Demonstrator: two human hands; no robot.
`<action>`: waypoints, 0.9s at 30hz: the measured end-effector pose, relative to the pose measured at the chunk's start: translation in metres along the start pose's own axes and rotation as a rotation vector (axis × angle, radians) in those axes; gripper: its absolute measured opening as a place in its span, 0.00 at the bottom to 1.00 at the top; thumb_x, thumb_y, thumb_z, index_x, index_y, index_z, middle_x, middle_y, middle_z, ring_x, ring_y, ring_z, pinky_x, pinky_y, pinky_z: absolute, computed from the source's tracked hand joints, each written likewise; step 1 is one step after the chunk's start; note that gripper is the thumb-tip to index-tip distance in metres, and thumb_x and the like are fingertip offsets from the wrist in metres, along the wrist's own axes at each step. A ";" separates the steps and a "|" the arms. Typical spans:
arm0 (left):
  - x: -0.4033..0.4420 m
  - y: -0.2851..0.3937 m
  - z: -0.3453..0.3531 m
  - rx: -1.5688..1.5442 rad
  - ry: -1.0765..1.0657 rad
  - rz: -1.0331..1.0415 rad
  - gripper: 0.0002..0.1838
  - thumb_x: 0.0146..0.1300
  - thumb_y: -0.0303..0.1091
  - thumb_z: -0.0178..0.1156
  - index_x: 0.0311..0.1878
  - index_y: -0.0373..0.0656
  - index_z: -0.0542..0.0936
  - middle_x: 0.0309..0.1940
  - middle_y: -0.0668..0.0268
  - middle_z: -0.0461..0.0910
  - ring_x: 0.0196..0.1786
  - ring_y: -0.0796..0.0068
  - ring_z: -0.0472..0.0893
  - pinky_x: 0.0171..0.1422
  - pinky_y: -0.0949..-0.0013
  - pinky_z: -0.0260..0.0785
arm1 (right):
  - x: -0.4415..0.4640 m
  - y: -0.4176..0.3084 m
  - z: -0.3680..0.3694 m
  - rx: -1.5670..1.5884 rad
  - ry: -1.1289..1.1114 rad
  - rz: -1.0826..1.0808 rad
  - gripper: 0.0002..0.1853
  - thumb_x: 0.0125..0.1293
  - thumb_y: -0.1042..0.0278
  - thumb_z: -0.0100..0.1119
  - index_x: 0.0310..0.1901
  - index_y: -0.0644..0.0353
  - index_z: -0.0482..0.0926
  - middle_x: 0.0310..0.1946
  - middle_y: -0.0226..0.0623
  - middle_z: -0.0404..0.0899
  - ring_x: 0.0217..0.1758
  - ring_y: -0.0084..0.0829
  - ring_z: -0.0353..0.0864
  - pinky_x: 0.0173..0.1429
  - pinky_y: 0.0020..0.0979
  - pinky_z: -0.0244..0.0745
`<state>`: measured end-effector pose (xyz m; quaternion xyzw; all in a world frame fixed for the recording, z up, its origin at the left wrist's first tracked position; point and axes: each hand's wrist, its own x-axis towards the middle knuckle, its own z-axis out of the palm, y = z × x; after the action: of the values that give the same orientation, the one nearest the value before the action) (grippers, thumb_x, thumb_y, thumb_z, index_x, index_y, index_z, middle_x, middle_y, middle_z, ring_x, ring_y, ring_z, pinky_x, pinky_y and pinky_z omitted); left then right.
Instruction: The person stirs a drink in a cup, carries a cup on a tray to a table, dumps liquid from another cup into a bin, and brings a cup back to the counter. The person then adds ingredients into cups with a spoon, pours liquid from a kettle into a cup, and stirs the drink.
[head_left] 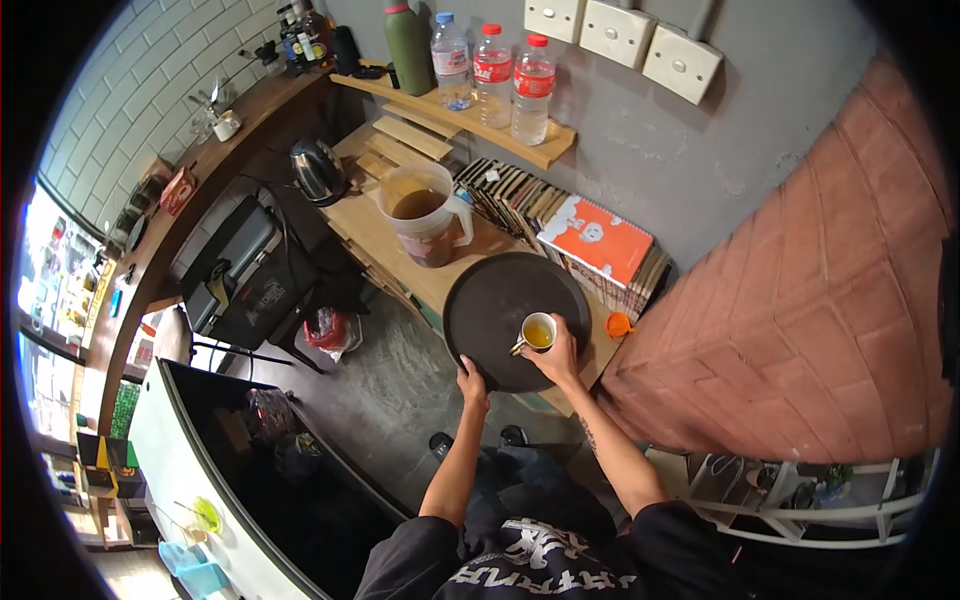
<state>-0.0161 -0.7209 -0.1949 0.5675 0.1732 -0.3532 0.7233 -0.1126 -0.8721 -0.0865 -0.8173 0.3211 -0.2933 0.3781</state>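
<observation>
A round dark brown tray is in front of me, partly over the wooden bench. My left hand grips its near left edge, the fingers hidden beneath. On the tray's near right part is a small white cup holding yellowish liquid. My right hand is closed around the cup's right side; whether the cup's base touches the tray I cannot tell. Behind the tray stands a translucent plastic pitcher with brown liquid in it.
Beyond the tray, an orange notebook lies on a row of books. An orange scoop sits near the brick wall at right. A black kettle stands far left on the bench. Bottles line a wall shelf.
</observation>
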 end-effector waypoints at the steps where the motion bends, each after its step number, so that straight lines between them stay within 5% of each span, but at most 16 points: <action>1: 0.013 -0.008 -0.002 0.087 0.103 0.089 0.43 0.77 0.66 0.47 0.75 0.34 0.61 0.71 0.45 0.68 0.69 0.48 0.73 0.69 0.46 0.68 | 0.006 0.000 0.005 0.008 -0.040 0.030 0.43 0.44 0.68 0.84 0.62 0.64 0.70 0.51 0.51 0.83 0.57 0.50 0.85 0.60 0.44 0.79; 2: 0.024 -0.017 -0.005 0.177 0.207 0.174 0.43 0.77 0.66 0.47 0.68 0.28 0.71 0.65 0.44 0.76 0.61 0.50 0.79 0.63 0.52 0.72 | 0.011 0.000 0.011 0.015 -0.051 0.023 0.43 0.44 0.68 0.84 0.62 0.64 0.70 0.51 0.51 0.83 0.57 0.50 0.85 0.60 0.44 0.79; 3: 0.021 -0.017 0.005 0.222 0.393 0.260 0.41 0.78 0.64 0.49 0.51 0.22 0.81 0.48 0.43 0.86 0.51 0.53 0.84 0.56 0.55 0.74 | 0.015 0.002 0.018 0.042 -0.073 -0.010 0.42 0.44 0.69 0.84 0.61 0.64 0.70 0.51 0.51 0.83 0.57 0.50 0.85 0.60 0.43 0.79; 7: -0.005 0.009 0.014 0.370 0.475 0.190 0.39 0.79 0.60 0.51 0.52 0.20 0.81 0.44 0.46 0.86 0.48 0.62 0.84 0.55 0.55 0.74 | 0.029 0.000 0.030 0.175 -0.198 -0.063 0.44 0.45 0.68 0.84 0.64 0.63 0.69 0.54 0.53 0.81 0.60 0.56 0.81 0.63 0.49 0.77; 9: -0.004 0.006 0.008 0.473 0.646 0.343 0.40 0.76 0.61 0.54 0.34 0.21 0.83 0.28 0.40 0.84 0.34 0.51 0.85 0.46 0.47 0.73 | 0.029 -0.004 0.032 0.189 -0.246 -0.079 0.43 0.45 0.69 0.84 0.63 0.63 0.69 0.54 0.53 0.81 0.60 0.55 0.81 0.62 0.48 0.77; 12: -0.014 0.005 -0.014 0.469 0.612 0.325 0.40 0.75 0.61 0.56 0.35 0.20 0.83 0.29 0.39 0.84 0.33 0.48 0.85 0.45 0.46 0.73 | 0.024 -0.010 0.031 0.196 -0.301 -0.112 0.42 0.45 0.70 0.83 0.63 0.62 0.70 0.53 0.52 0.81 0.59 0.55 0.82 0.61 0.48 0.77; 13: -0.017 0.005 -0.021 0.471 0.613 0.358 0.39 0.75 0.60 0.58 0.33 0.20 0.82 0.25 0.44 0.84 0.29 0.58 0.83 0.42 0.49 0.73 | 0.021 -0.011 0.030 0.195 -0.313 -0.131 0.41 0.46 0.71 0.83 0.62 0.62 0.70 0.53 0.52 0.81 0.59 0.54 0.82 0.61 0.47 0.78; 19: -0.070 0.019 -0.057 0.410 0.555 0.290 0.36 0.76 0.57 0.58 0.32 0.22 0.82 0.21 0.63 0.79 0.28 0.77 0.73 0.36 0.58 0.71 | -0.007 -0.048 0.008 0.252 -0.390 -0.187 0.40 0.46 0.73 0.82 0.62 0.62 0.71 0.52 0.50 0.81 0.58 0.51 0.83 0.61 0.45 0.77; 27: -0.185 0.044 -0.098 0.224 0.548 0.419 0.32 0.79 0.54 0.55 0.27 0.31 0.79 0.20 0.71 0.75 0.25 0.82 0.69 0.29 0.65 0.64 | -0.055 -0.130 -0.034 0.285 -0.579 -0.384 0.41 0.41 0.77 0.82 0.61 0.60 0.72 0.54 0.45 0.81 0.59 0.48 0.81 0.63 0.42 0.76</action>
<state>-0.0982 -0.5655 -0.0728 0.7401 0.2008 -0.0486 0.6400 -0.1321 -0.7799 0.0236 -0.8509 -0.0024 -0.1573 0.5012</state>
